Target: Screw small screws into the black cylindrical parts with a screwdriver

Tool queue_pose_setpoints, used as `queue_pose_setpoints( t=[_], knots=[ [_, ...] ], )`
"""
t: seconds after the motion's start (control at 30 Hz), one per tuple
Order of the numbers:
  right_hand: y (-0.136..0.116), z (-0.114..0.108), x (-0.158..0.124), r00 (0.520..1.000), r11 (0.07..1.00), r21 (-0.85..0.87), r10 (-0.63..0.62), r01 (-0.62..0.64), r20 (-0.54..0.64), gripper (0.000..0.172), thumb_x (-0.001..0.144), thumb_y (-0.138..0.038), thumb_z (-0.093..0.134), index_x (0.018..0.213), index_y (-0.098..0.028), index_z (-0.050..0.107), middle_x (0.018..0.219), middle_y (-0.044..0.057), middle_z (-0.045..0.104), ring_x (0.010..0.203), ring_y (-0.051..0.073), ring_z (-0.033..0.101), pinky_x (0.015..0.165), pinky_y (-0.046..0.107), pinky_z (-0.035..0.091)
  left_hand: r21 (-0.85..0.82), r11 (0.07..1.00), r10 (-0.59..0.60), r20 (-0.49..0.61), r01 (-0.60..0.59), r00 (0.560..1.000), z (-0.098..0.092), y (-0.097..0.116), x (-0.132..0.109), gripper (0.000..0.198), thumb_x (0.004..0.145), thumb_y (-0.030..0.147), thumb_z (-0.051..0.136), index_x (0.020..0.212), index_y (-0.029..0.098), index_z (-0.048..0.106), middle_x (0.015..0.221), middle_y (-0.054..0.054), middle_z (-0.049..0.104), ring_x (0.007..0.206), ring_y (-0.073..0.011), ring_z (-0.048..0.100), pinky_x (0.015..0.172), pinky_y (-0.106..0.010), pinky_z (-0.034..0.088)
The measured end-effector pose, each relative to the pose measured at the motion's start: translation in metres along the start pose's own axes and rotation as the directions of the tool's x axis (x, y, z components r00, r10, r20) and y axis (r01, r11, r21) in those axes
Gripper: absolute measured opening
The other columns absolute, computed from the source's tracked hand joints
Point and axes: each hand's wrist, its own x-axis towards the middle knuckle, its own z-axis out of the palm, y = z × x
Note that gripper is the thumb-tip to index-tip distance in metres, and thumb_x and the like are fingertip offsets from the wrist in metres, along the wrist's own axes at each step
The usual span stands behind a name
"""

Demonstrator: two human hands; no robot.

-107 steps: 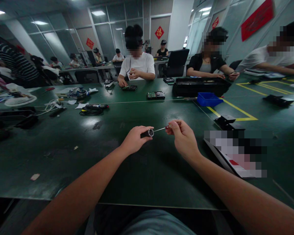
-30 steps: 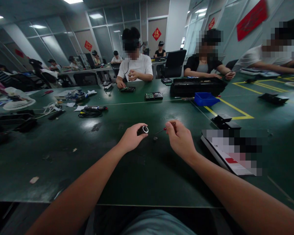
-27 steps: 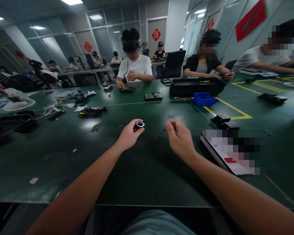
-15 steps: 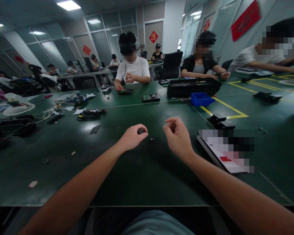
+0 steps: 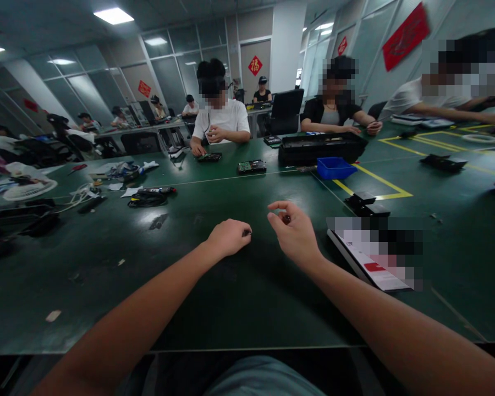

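My left hand (image 5: 227, 237) rests low on the green table (image 5: 231, 297), fingers curled shut round a small black part (image 5: 247, 234) of which only a dark tip shows at the fingertips. Just to its right my right hand (image 5: 293, 234) is raised a little off the table. Its thumb and fingers are pinched on a thin screwdriver (image 5: 286, 219), of which only a small reddish bit of the handle shows. The two hands are close together but not touching.
A flat printed sheet or box (image 5: 371, 256) lies right of my right hand, with black parts (image 5: 365, 202) behind it. Farther off are a blue bin (image 5: 335, 168), a long black tray (image 5: 319, 147), circuit boards (image 5: 251, 165) and cables (image 5: 146, 198). Several people sit around the table.
My left hand has lowered the black ringed part to the table and closed over it. The screwdriver shaft, once pointing at the part, is now hidden in my right hand.
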Motion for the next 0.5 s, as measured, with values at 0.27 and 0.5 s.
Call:
queue_pose_setpoints(
  t=[0.27,0.5],
  knots=[
    [0.004,0.003,0.0,1.0,0.999,-0.03,0.023,-0.023,0.005,0.027,0.087,-0.035,0.057,0.11,-0.022,0.061,0.07,-0.003,0.056,0.058,0.016,0.051,0.056,0.032,0.041,-0.837,0.456,-0.447,0.079,0.303,0.891,-0.033,-0.061,-0.01,0.02,0.085,0.027,0.064,0.1,0.017,0.072,0.088,-0.006,0.067,0.055,-0.0099,0.054,0.044,-0.02,0.033],
    [0.011,0.003,0.002,0.999,0.992,0.117,0.04,-0.041,0.014,0.022,0.086,-0.032,0.051,0.099,-0.022,0.065,0.08,0.0,0.058,0.073,0.019,0.056,0.069,0.033,0.047,-0.996,-0.015,-0.727,0.071,0.089,0.682,-0.082,-0.136,-0.063,0.009,0.091,0.022,0.058,0.085,0.015,0.055,0.069,0.001,0.052,0.051,-0.0088,0.046,0.043,-0.018,0.033]
  ],
)
